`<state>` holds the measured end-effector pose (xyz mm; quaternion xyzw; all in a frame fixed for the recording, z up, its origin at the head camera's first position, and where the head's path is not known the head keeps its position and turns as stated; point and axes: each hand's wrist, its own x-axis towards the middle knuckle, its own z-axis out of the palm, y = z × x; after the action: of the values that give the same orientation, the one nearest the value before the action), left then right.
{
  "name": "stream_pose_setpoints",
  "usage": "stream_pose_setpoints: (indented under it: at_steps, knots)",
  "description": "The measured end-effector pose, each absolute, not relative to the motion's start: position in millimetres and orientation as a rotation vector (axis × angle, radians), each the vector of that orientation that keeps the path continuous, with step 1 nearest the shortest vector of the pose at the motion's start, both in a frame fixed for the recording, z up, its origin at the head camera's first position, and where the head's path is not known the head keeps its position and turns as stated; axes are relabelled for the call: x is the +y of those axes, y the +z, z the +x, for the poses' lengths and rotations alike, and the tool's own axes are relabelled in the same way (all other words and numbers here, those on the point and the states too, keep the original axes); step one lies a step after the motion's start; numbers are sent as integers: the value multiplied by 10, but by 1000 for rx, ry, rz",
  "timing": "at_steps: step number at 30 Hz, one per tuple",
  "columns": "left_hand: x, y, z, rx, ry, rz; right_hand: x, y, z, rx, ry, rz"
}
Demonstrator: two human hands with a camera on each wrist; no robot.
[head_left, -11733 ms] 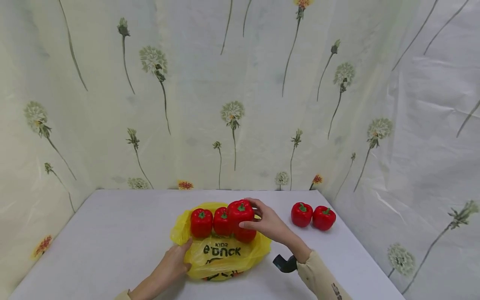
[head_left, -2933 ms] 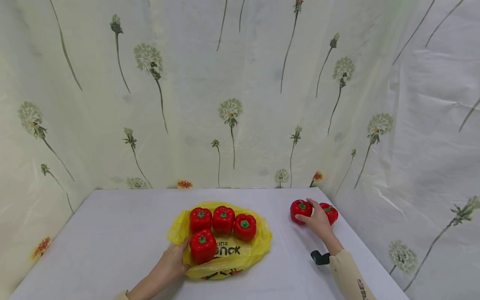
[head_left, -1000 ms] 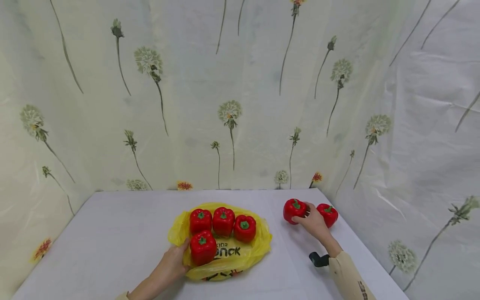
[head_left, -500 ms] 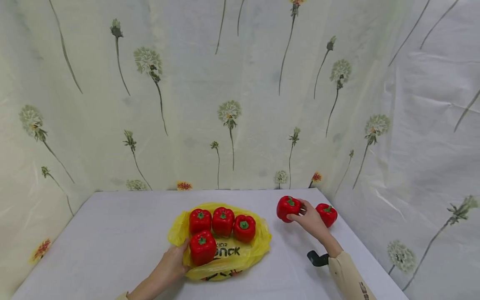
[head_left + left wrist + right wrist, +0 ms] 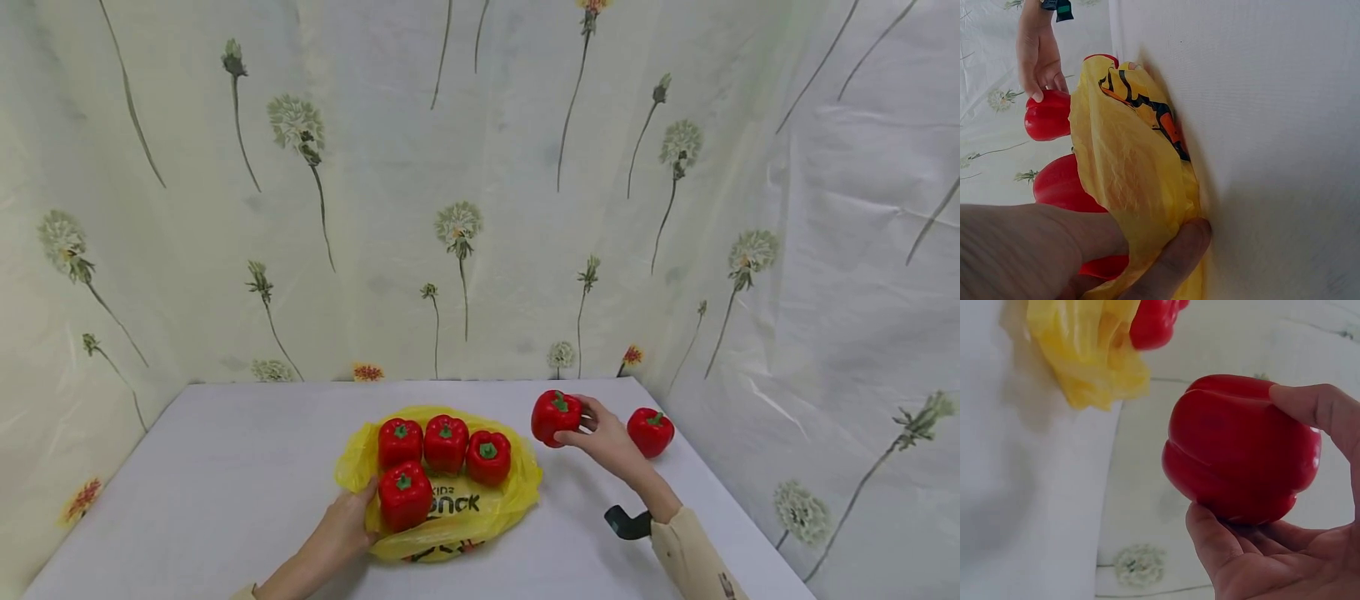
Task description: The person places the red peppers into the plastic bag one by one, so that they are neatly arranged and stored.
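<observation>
My right hand (image 5: pixel 607 439) grips a red bell pepper (image 5: pixel 556 418) with a green stem, between thumb and fingers, raised over the table right of the bag. In the right wrist view the held bell pepper (image 5: pixel 1241 450) fills the middle. My left hand (image 5: pixel 347 521) pinches the left rim of a yellow plastic bag (image 5: pixel 487 521); in the left wrist view its thumb and a finger have the film of the bag (image 5: pixel 1141 156) between them. Several red bell peppers (image 5: pixel 446 444) sit in the spread bag, three along its back and one front left (image 5: pixel 406 496).
One more red bell pepper (image 5: pixel 651 432) stands on the white table (image 5: pixel 247 467) near its right edge, behind my right forearm. A dark wrist camera (image 5: pixel 628 523) juts from the right wrist. A flower-patterned curtain (image 5: pixel 390 208) closes off the back and sides.
Since the earliest frame, the pepper then in my right hand has gone into the bag. Lately that hand took a pepper from the right pair, lifted it and moved it left. The left hand stays.
</observation>
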<state>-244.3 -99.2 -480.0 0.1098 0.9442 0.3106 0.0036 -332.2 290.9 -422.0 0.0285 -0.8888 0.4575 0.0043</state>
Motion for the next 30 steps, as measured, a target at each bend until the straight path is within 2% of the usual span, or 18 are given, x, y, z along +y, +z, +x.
stream_pose_setpoints:
  at_steps: [12, 20, 30]
  knots:
    - [-1003, -4806, -2440, 2967, 982, 344, 2507, -4167, -3138, -2737, 1582, 355]
    - [-991, -4833, -2441, 2984, 986, 364, 2273, -4205, -3065, -2761, 1585, 393]
    - [-993, -4813, -2438, 2995, 980, 373, 2069, -4189, -2965, -2758, 1613, 598]
